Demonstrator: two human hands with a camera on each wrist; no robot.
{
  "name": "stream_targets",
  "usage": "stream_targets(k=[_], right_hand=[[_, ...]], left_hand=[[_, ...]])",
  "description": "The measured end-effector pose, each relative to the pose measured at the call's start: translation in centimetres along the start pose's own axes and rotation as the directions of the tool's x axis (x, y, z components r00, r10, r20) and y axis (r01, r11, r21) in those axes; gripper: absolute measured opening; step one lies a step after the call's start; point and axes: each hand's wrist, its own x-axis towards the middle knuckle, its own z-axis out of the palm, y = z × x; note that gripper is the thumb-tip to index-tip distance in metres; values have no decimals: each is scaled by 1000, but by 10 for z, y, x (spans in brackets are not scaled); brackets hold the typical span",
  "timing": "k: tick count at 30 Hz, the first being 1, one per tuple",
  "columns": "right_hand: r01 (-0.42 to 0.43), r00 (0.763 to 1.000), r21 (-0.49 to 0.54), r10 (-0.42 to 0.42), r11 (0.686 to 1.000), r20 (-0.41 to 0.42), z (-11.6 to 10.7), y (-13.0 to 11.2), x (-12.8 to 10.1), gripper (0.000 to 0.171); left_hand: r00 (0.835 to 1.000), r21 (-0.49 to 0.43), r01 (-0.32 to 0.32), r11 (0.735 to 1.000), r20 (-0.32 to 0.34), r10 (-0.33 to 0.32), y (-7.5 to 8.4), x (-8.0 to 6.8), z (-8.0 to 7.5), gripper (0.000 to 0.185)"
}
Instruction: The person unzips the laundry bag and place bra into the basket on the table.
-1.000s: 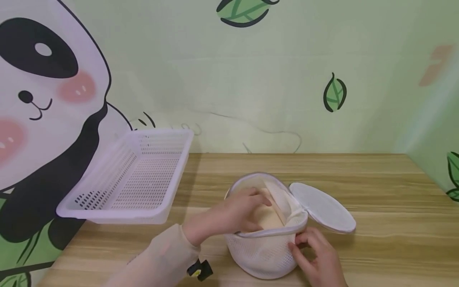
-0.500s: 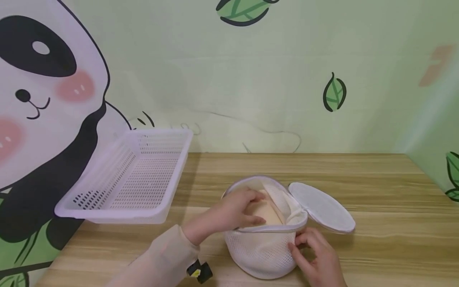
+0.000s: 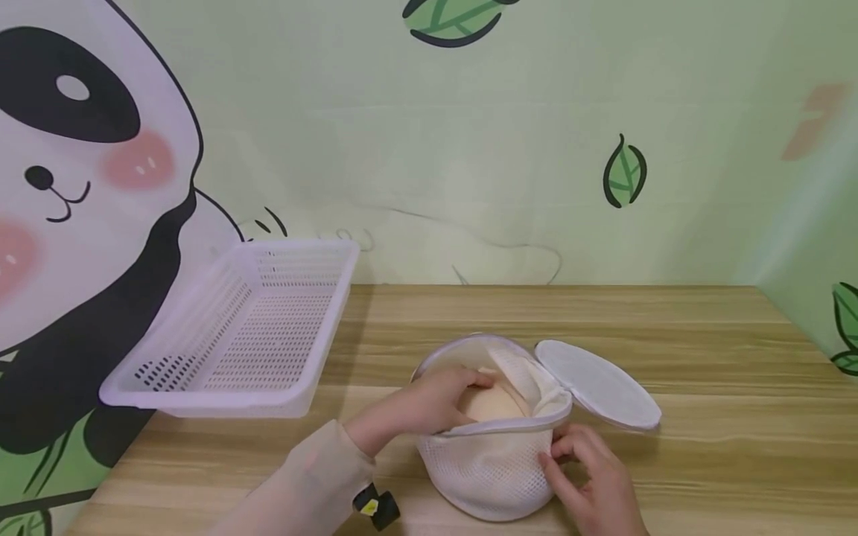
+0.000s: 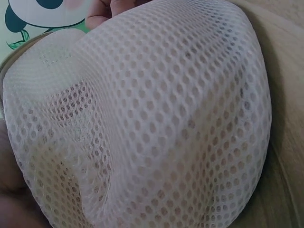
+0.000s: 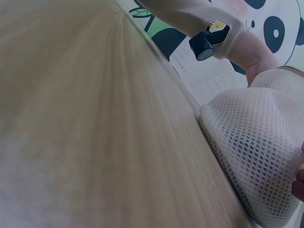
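Note:
A white mesh laundry bag [image 3: 485,476] stands on the table in the head view, its zipped top unfastened and its round lid [image 3: 599,383] folded out to the right. Through the opening reaches my left hand [image 3: 445,402], fingers and thumb around a smooth beige padded cloth piece [image 3: 496,403] inside; the thumb's tip is hidden by the rim. At the bag's right side, my right hand [image 3: 599,476] pinches the mesh between thumb and forefinger. The mesh wall [image 4: 166,114] fills most of the left wrist view. In the right wrist view the bag [image 5: 256,147] sits at the right.
A white perforated plastic basket [image 3: 268,342] sits at the left of the wooden table [image 3: 724,387]. Behind the table rises a green wall [image 3: 503,134] printed with a panda and leaves. A small black device [image 3: 377,508] is at my left sleeve.
My left hand has lowered a little into the bag, closing around the beige cloth piece. The bag's far rim has sunk slightly. My right hand keeps its hold.

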Motion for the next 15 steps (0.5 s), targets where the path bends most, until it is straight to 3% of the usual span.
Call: stream_targets(k=[6, 15], right_hand=[[7, 1000, 0, -7, 1000, 11, -1, 0, 1, 38], [-31, 999, -30, 32, 999, 33, -2, -2, 1, 37]], left_hand=[[1000, -8, 28, 1000, -1, -28, -3, 2, 6, 58], [996, -83, 12, 996, -83, -19, 0, -3, 9, 44]])
